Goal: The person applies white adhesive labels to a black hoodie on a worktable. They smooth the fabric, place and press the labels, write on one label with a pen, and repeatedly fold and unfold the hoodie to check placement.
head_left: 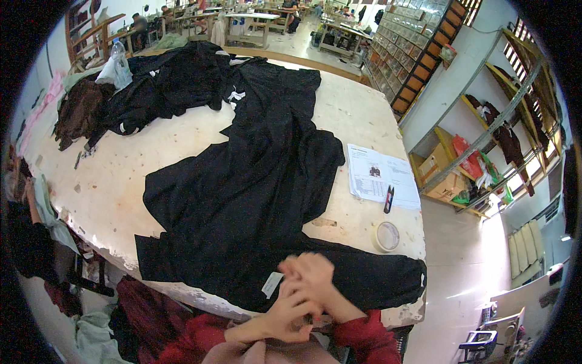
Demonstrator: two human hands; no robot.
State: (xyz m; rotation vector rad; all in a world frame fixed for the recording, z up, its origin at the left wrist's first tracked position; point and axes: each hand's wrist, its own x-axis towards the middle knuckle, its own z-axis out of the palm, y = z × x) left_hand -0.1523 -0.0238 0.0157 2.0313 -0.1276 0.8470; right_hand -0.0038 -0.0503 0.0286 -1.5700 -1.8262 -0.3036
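Note:
In front of me, my left hand [290,312] and my right hand [311,271] meet above the near edge of a black garment [242,188]. The fingers of both are curled in close to each other. Whatever they pinch is hidden or too small to name; a small dark patch shows below the left fingers. Just left of the fingers, a small white label [271,285] shows against the black cloth. One long sleeve-like part [376,276] of the garment stretches right along the table's near edge.
On the pale worn table [357,109], printed sheets [370,167], thread snips [388,199] and a tape roll [385,236] lie right. More black garments [176,79], a brown cloth [82,109] and a plastic bottle [119,57] are far left. Shelving [485,115] stands beyond the right edge.

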